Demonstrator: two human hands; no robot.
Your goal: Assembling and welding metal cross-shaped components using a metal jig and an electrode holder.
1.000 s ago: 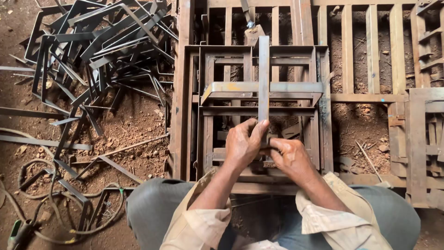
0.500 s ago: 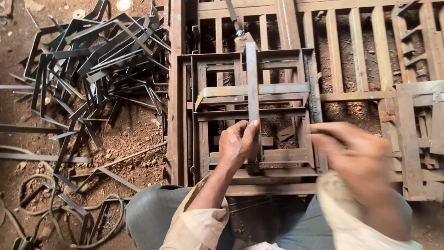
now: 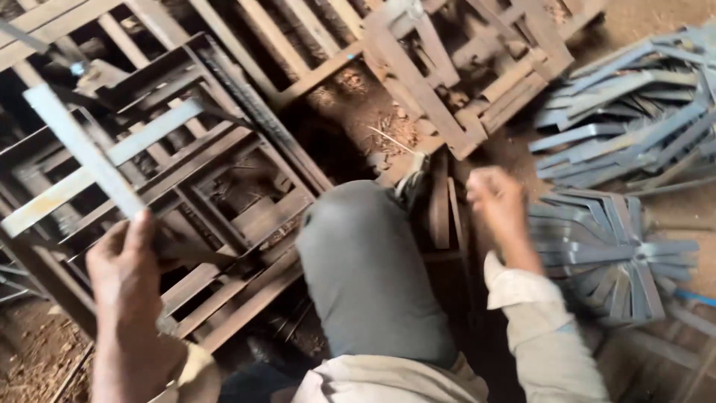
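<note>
Head view: dirt floor [image 3: 388,127] of reddish earth, covered with rusty metal work. A flat welded grid of rusty bars [image 3: 418,82] lies across the top of the frame. At left a stack of rusty square frames [image 3: 224,194] sits on the ground. Left hand [image 3: 127,276], lower left, is closed round the low end of a pale flat steel strip [image 3: 82,153] that slants up-left over the stack; a second pale strip [image 3: 112,160] crosses it. Right hand [image 3: 496,201], blurred, is loosely curled, reaching out to the right, just beside a fanned pile of grey bent strips [image 3: 604,254]; cannot tell if it grips anything. A looser heap of the same grey strips [image 3: 634,119] lies upper right. Person's grey-trousered knee [image 3: 365,269] sits between the hands, cream sleeve [image 3: 537,328] on the right arm.
</note>
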